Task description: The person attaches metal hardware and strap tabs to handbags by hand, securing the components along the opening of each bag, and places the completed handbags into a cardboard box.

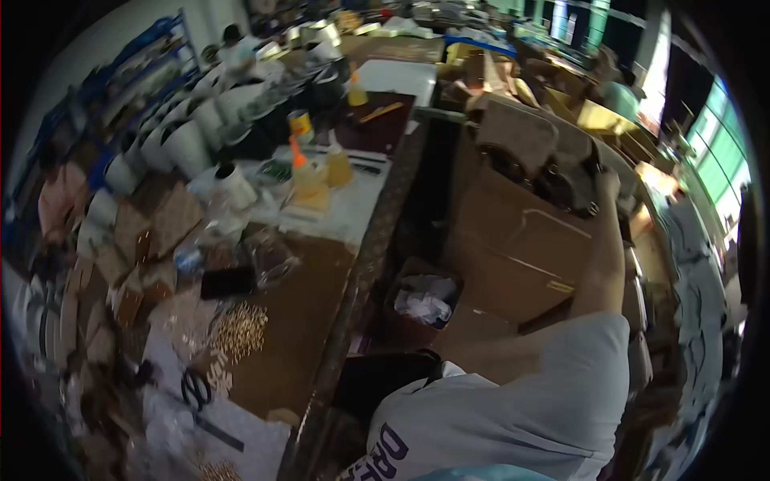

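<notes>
My right arm stretches out to the upper right over a large cardboard box (513, 248). At its end, my right hand (609, 184) is closed at the edge of a grey-beige bag (571, 183) with dark, shiny trim; its fingers are small and partly hidden. Beside this bag, another beige piece with a rounded flap (517, 135) leans at the far side of the box. My left hand does not show.
Left of the box runs a worktable (309, 321) with small pale pieces (239, 330), black scissors (195, 390), a dark phone-like slab (227, 282) and glue bottles (309, 186). A bin (425, 298) holds crumpled white material. Other people (62, 196) work farther off.
</notes>
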### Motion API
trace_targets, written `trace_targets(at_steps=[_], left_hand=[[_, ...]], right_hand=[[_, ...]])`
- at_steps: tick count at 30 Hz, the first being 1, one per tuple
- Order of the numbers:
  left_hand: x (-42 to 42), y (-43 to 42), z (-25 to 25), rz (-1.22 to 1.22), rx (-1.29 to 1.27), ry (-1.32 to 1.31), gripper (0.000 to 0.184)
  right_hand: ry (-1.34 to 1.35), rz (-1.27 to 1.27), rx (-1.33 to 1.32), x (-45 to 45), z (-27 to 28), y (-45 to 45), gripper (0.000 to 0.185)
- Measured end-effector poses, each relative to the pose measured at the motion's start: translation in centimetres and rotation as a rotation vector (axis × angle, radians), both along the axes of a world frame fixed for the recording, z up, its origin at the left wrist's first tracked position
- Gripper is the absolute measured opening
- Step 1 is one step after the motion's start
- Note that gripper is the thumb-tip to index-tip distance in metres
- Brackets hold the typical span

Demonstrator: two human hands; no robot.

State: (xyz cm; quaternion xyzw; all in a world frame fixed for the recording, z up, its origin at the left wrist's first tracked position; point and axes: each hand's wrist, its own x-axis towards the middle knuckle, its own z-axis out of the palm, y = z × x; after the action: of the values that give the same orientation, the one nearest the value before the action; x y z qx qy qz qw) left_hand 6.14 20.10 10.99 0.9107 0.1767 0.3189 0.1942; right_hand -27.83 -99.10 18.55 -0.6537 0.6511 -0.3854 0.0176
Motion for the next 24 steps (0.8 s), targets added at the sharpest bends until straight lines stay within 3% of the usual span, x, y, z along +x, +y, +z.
trace_targets(at_steps=[3, 6, 8, 10, 14, 17, 19, 22, 24], left_hand=[[-8.4, -1.2, 1.8, -0.087, -0.184, -0.206, 0.029], [-13.3, -12.6, 4.3, -0.304, -0.324, -0.316, 0.032], [-13.2, -23.0, 6.2, -0.527, -0.249, -0.279, 0.038], [-13.1, -27.6, 5.1, -0.575, -0.142, -0.190, 0.043], [-13.3, -32.5, 2.1, -0.789, -0.108, -0.137, 0.044], [-13.8, -33.8, -1.6, -0.800, -0.105, -0.102, 0.042], [-14.6, -34.4, -2.5, -0.834, -0.127, -0.081, 0.038], [-15.6, -34.0, -2.6, -0.792, -0.164, -0.127, 0.031], [-16.1, -32.5, -2.8, -0.574, -0.453, -0.206, 0.026]], right_hand=[[0.228, 0.129, -0.017, -0.2, -5.4, -4.3, 0.029], [0.216, 0.281, -0.178, 4.7, -8.7, -5.4, 0.028], [0.026, 0.454, -0.350, 11.4, -10.2, -1.8, 0.028], [-0.259, 0.720, -0.481, 18.3, -11.0, 5.9, 0.027], [-0.671, 1.558, -0.061, 31.1, -10.6, 31.1, 0.027], [-0.577, 2.210, 0.450, 34.8, -7.0, 52.8, 0.031], [-0.558, 2.585, 0.900, 36.5, -7.0, 61.9, 0.043], [-0.400, 2.869, 0.837, 38.1, -7.3, 71.3, 0.049], [-0.203, 3.059, 0.808, 38.3, -6.8, 74.3, 0.045]])
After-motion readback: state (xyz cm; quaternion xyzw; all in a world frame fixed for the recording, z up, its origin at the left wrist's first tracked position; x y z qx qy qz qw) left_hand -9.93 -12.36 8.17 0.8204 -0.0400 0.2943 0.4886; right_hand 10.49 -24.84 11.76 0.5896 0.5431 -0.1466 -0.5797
